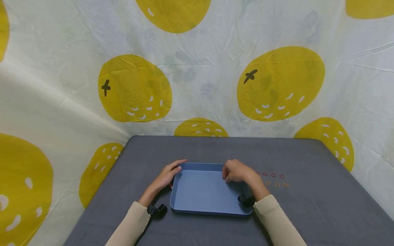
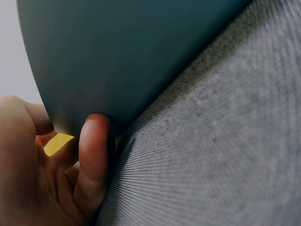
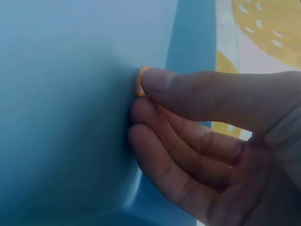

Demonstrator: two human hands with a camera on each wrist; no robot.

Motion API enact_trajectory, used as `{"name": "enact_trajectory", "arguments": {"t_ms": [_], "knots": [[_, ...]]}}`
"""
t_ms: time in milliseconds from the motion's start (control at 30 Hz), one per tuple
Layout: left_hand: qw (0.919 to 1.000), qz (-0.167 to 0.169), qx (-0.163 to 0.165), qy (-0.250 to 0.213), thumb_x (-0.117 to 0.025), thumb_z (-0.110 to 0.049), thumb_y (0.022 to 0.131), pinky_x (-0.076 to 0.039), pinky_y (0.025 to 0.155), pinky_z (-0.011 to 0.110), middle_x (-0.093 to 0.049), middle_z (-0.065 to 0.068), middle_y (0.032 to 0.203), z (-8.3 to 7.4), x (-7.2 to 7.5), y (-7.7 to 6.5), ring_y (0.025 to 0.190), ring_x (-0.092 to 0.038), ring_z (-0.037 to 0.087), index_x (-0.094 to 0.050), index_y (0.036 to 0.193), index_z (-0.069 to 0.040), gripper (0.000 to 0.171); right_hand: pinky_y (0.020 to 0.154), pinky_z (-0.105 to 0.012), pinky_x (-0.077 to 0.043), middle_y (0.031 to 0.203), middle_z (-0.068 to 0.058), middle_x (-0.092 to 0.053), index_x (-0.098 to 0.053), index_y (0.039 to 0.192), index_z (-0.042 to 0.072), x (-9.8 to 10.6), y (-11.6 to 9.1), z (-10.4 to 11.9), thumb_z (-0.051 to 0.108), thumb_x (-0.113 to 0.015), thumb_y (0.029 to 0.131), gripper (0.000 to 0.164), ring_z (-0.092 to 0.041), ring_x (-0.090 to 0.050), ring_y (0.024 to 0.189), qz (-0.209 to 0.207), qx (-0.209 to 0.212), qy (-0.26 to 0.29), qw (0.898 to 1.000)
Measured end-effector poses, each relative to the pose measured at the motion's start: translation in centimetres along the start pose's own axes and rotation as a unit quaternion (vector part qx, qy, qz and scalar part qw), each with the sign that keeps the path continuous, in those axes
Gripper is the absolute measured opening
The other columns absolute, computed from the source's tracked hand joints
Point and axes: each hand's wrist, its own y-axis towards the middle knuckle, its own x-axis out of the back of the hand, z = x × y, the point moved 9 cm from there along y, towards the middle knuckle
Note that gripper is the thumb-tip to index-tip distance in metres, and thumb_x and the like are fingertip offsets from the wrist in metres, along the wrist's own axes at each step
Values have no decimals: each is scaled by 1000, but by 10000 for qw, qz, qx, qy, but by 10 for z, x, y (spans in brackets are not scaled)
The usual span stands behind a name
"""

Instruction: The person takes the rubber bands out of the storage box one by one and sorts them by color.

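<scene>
A shallow blue rectangular tray (image 1: 200,193) lies on the grey table in front of me. My left hand (image 1: 165,176) holds it at the far left corner, thumb at the rim and other fingers against the outer wall. Over the tray's right part, near the far side, is my right hand (image 1: 236,171). Its thumb and fingers pinch a small orange rubber band (image 3: 139,82), close over the tray floor in the right wrist view. The lower fingers of this hand are curled, their tips near the floor.
To the right of the tray, a row of small red rubber bands (image 1: 273,174) lies on the grey table (image 1: 307,212). A row of orange rubber bands (image 1: 277,184) lies just nearer. A white curtain (image 1: 203,85) with yellow fruit prints hangs behind the table.
</scene>
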Motion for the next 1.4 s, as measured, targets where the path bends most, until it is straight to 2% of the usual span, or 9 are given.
{"name": "enact_trajectory", "arguments": {"t_ms": [167,267,467,633,833,1100,1400], "knots": [[10000,19,3,-45,-43,-27,113,-52,42,42,-47,17,157,1,0,1,50,-57,21,-50,154,-26,42,56,-27,-46,67,3,-61,-71,70,13,-3,2,-2,-1,-80,82,20,-13,-55,60,-30,3,-4,10000],[9999,55,-28,-111,-43,-28,113,-52,41,40,-47,20,157,1,-1,1,46,-54,20,-49,155,-22,43,56,-27,-47,68,2,-61,-71,72,12,-3,2,-2,-2,-80,82,19,-13,-56,59,-32,-75,17,10000],[9999,59,-20,-132,-43,-27,113,-51,41,40,-47,21,157,-1,-1,1,46,-53,21,-49,155,-21,44,57,-27,-47,70,1,-62,-71,74,12,-7,1,-1,-2,-79,84,19,-14,-56,61,115,-106,89,9998],[9999,82,37,-76,-41,-23,113,-52,42,42,-45,23,157,0,-2,2,47,-53,19,-46,157,-17,45,58,-27,-46,69,2,-61,-70,73,12,-9,1,-1,-2,-77,84,19,-14,-56,62,228,-9,154,9996],[9998,167,52,-6,-37,-16,114,-54,44,48,-45,28,156,0,-3,4,47,-55,22,-43,158,-8,45,59,-26,-46,71,3,-62,-72,77,10,-7,1,-1,-2,-75,85,14,-12,-55,64,298,288,343,9986],[10000,71,-16,-44,-41,-24,113,-52,41,39,-46,22,157,-2,-2,2,47,-53,18,-46,157,-17,44,59,-26,-48,71,3,-65,-75,79,10,2,1,1,1,-73,87,13,-11,-54,64,264,671,737,9947],[10000,64,-10,-4,-43,-28,113,-52,41,38,-48,19,156,1,-2,0,47,-55,18,-49,155,-23,43,64,-27,-56,77,-2,-73,-77,87,6,11,-5,1,1,-72,92,9,-11,-65,68,353,835,1318,9871]]}}
